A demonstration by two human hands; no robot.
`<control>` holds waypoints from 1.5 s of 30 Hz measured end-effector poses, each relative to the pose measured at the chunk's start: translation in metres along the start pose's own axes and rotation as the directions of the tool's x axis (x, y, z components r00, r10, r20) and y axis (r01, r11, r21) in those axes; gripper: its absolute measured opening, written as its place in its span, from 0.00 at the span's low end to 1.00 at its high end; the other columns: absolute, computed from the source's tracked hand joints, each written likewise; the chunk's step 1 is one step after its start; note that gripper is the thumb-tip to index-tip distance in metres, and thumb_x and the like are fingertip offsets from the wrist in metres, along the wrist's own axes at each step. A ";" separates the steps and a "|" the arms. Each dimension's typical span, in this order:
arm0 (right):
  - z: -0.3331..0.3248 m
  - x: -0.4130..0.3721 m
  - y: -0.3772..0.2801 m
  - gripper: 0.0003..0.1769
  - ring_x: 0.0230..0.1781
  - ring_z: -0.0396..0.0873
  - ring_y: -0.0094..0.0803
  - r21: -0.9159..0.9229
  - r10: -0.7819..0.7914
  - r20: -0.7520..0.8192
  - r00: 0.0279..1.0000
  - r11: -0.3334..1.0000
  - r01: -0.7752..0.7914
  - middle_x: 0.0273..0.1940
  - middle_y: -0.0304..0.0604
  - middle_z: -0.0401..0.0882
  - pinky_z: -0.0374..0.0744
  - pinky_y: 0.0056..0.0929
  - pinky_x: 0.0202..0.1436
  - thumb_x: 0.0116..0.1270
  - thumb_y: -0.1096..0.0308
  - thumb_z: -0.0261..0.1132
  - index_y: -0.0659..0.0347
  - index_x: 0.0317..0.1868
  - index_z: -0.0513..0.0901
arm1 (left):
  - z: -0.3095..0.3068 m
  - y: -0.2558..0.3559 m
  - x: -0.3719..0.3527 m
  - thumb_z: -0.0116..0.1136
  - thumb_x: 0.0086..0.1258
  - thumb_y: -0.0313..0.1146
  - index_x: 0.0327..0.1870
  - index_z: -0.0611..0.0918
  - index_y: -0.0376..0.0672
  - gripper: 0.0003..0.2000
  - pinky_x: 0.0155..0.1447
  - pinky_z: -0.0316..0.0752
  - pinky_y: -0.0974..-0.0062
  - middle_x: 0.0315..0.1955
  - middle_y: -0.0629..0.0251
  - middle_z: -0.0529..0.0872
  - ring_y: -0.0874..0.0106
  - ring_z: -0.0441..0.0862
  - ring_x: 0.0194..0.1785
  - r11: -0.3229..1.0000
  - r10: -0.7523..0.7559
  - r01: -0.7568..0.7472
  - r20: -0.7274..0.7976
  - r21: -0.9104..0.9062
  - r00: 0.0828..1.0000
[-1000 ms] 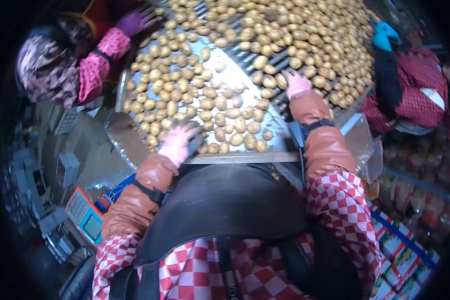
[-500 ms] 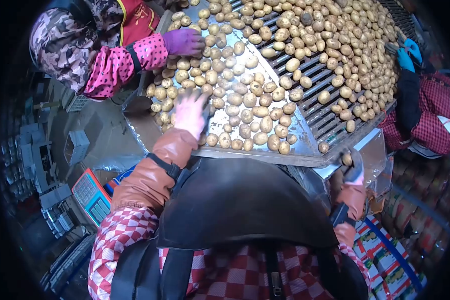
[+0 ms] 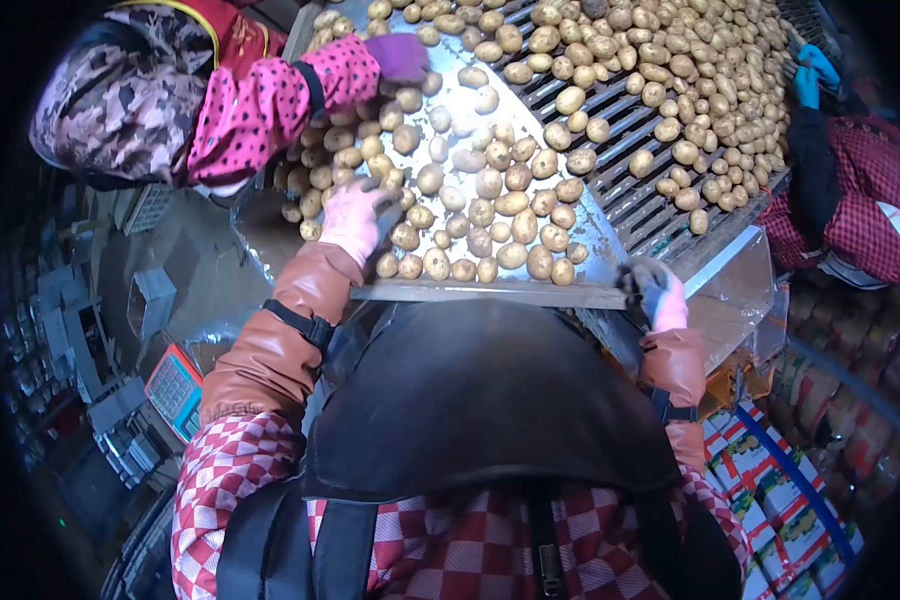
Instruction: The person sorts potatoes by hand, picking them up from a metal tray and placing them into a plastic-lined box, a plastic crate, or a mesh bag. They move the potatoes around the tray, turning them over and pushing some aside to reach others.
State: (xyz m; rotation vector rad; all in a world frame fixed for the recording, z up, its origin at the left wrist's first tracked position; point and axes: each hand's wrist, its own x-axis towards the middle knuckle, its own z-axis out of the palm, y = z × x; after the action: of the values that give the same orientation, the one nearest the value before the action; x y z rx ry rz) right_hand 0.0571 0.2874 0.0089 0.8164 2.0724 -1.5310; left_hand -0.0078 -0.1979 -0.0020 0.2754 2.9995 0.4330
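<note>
Your left hand (image 3: 357,214), in the head view, lies at the left side of the metal-topped table (image 3: 600,258), down among the potatoes (image 3: 539,263). Its dark-tipped fingers are loosely bent, with the thumb apart from them; you cannot tell from this angle whether they pinch one. Your right hand (image 3: 658,290) is at the right end of the wooden rim (image 3: 530,294), blurred, its fingers drawn in. Whether it grips something or touches the rim, you cannot tell.

The relation that matters most is how the loose potatoes on the metal lie between your two hands: rightward from your left, leftward and a little forward from your right. Your left hand is the nearer one to most of them, with one roundish potato (image 3: 405,236) just beside its thumb. Nearest your right hand is a small potato (image 3: 562,272) by the rim, apart from the fingers. Long axes vary: toward the middle, one oval potato (image 3: 511,203) lies crosswise to you, while its neighbor (image 3: 524,226) points away.

Farther right, the dark bars (image 3: 630,215) carry more potatoes, heaped ahead of your right hand. A co-worker's purple-gloved hand (image 3: 398,57) is beyond your left; another's blue-gloved hand (image 3: 813,75) is at far right.
</note>
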 end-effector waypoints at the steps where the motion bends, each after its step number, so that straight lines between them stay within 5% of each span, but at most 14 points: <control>1: 0.011 0.001 -0.005 0.10 0.29 0.80 0.23 -0.025 0.097 0.160 0.982 0.995 -0.094 0.33 0.38 0.86 0.78 0.25 0.36 0.73 0.66 0.67 0.64 0.45 0.88 | -0.005 0.013 -0.006 0.71 0.60 0.44 0.45 0.91 0.55 0.13 0.59 0.77 0.56 0.49 0.58 0.87 0.55 0.83 0.55 0.995 -0.100 0.100 -0.076 -0.004 0.992; 3: 0.049 0.007 -0.023 0.13 0.25 0.77 0.27 -0.351 0.082 0.491 0.867 0.930 0.111 0.28 0.40 0.83 0.76 0.31 0.31 0.73 0.62 0.63 0.64 0.39 0.88 | 0.001 0.043 -0.002 0.72 0.56 0.42 0.38 0.90 0.52 0.11 0.54 0.78 0.58 0.38 0.59 0.87 0.57 0.83 0.46 0.987 0.042 -0.085 -0.290 -0.135 0.956; 7: 0.123 0.057 -0.046 0.12 0.34 0.84 0.38 -0.753 0.050 0.394 0.918 0.590 0.291 0.34 0.47 0.88 0.81 0.36 0.47 0.65 0.60 0.67 0.58 0.41 0.89 | 0.043 0.072 0.000 0.67 0.62 0.42 0.64 0.79 0.58 0.26 0.78 0.54 0.42 0.67 0.56 0.74 0.54 0.69 0.73 0.851 0.525 -0.523 0.093 -0.045 0.846; 10: 0.130 0.076 -0.089 0.13 0.43 0.87 0.38 -0.560 -0.281 0.340 0.898 0.706 0.433 0.42 0.50 0.89 0.82 0.35 0.52 0.69 0.60 0.68 0.55 0.49 0.89 | 0.034 0.045 -0.009 0.70 0.60 0.41 0.65 0.78 0.55 0.29 0.76 0.59 0.47 0.68 0.57 0.73 0.52 0.70 0.71 0.986 0.125 -0.109 0.129 -0.125 0.984; 13: 0.115 0.101 -0.105 0.16 0.47 0.87 0.40 -0.415 -0.453 0.261 0.853 0.745 0.522 0.47 0.51 0.89 0.82 0.34 0.54 0.69 0.60 0.68 0.57 0.53 0.87 | 0.026 0.012 -0.039 0.70 0.58 0.42 0.64 0.79 0.57 0.29 0.68 0.71 0.56 0.64 0.57 0.76 0.56 0.74 0.67 0.998 0.056 -0.056 0.016 -0.033 0.998; 17: 0.116 0.134 -0.103 0.35 0.58 0.80 0.53 -0.704 -0.748 0.051 0.662 0.444 0.555 0.59 0.55 0.80 0.76 0.48 0.65 0.60 0.54 0.76 0.53 0.67 0.77 | 0.024 0.028 -0.048 0.69 0.59 0.36 0.57 0.83 0.55 0.22 0.65 0.72 0.54 0.61 0.57 0.79 0.54 0.75 0.65 0.919 -0.393 0.395 0.087 -0.005 0.915; 21: 0.208 0.051 -0.074 0.46 0.63 0.75 0.62 -0.860 -0.645 0.411 0.644 -0.040 0.508 0.67 0.54 0.74 0.65 0.75 0.65 0.55 0.39 0.75 0.46 0.72 0.72 | 0.028 0.059 -0.032 0.68 0.59 0.36 0.55 0.83 0.54 0.20 0.74 0.63 0.46 0.64 0.57 0.77 0.50 0.69 0.71 0.960 0.279 -0.279 -0.056 0.013 0.959; 24: 0.219 0.024 -0.083 0.37 0.64 0.77 0.55 -0.597 -0.601 0.653 0.461 -0.034 0.801 0.65 0.49 0.77 0.71 0.61 0.67 0.60 0.44 0.73 0.44 0.69 0.76 | 0.026 0.028 -0.026 0.71 0.57 0.42 0.57 0.83 0.55 0.23 0.76 0.62 0.49 0.67 0.58 0.75 0.50 0.67 0.74 0.978 0.195 -0.196 -0.021 -0.070 0.981; 27: 0.194 0.026 -0.089 0.17 0.52 0.84 0.40 -0.185 -0.227 0.703 0.674 0.857 0.481 0.53 0.46 0.84 0.79 0.31 0.59 0.70 0.58 0.67 0.47 0.58 0.85 | 0.027 -0.004 -0.034 0.71 0.59 0.42 0.53 0.85 0.52 0.20 0.70 0.70 0.51 0.62 0.60 0.80 0.51 0.70 0.71 0.990 -0.135 0.138 -0.079 0.032 0.988; 29: 0.162 0.028 -0.091 0.20 0.42 0.84 0.31 -0.216 -0.231 0.433 0.871 0.912 0.349 0.47 0.46 0.86 0.82 0.31 0.48 0.71 0.64 0.67 0.55 0.62 0.83 | 0.029 -0.017 -0.027 0.68 0.63 0.39 0.50 0.87 0.51 0.14 0.63 0.74 0.53 0.55 0.60 0.85 0.53 0.76 0.64 0.921 -0.387 0.388 -0.131 -0.018 0.913; 33: 0.089 0.059 -0.061 0.21 0.48 0.88 0.46 -0.556 -0.157 0.057 0.986 0.815 0.162 0.46 0.57 0.88 0.83 0.38 0.54 0.65 0.60 0.71 0.62 0.54 0.86 | -0.004 -0.017 0.046 0.66 0.64 0.37 0.47 0.87 0.49 0.12 0.65 0.70 0.52 0.50 0.59 0.86 0.54 0.78 0.61 0.999 -0.022 0.031 -0.444 0.014 0.896; 37: 0.123 0.024 -0.061 0.35 0.55 0.84 0.50 -0.793 -0.077 0.184 0.980 0.577 0.195 0.53 0.62 0.84 0.79 0.44 0.61 0.60 0.53 0.74 0.63 0.64 0.78 | -0.007 0.014 0.131 0.61 0.69 0.56 0.66 0.79 0.55 0.27 0.71 0.70 0.50 0.72 0.49 0.70 0.50 0.71 0.71 0.784 -0.600 0.549 -0.129 -0.290 0.790; 41: 0.124 0.044 -0.059 0.28 0.49 0.86 0.41 -0.458 -0.176 0.431 0.885 0.802 0.382 0.50 0.57 0.87 0.81 0.38 0.56 0.64 0.60 0.73 0.60 0.63 0.81 | 0.015 0.041 0.099 0.65 0.65 0.53 0.69 0.77 0.59 0.30 0.72 0.69 0.48 0.73 0.48 0.68 0.48 0.67 0.74 1.000 0.018 -0.019 0.095 0.011 0.995; 45: 0.101 0.067 -0.042 0.18 0.42 0.84 0.27 -0.315 -0.402 0.227 0.887 0.832 0.457 0.44 0.45 0.89 0.81 0.26 0.50 0.71 0.68 0.68 0.61 0.60 0.84 | 0.010 0.003 0.030 0.67 0.67 0.44 0.67 0.78 0.52 0.26 0.69 0.73 0.55 0.68 0.48 0.74 0.47 0.74 0.68 0.967 -0.039 0.037 0.000 -0.251 0.999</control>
State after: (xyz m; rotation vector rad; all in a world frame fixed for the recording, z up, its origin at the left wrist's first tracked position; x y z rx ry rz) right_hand -0.0206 0.1953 -0.0356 0.0867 2.4256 -1.2949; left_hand -0.0352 -0.1864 -0.0123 0.1942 2.9058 0.8018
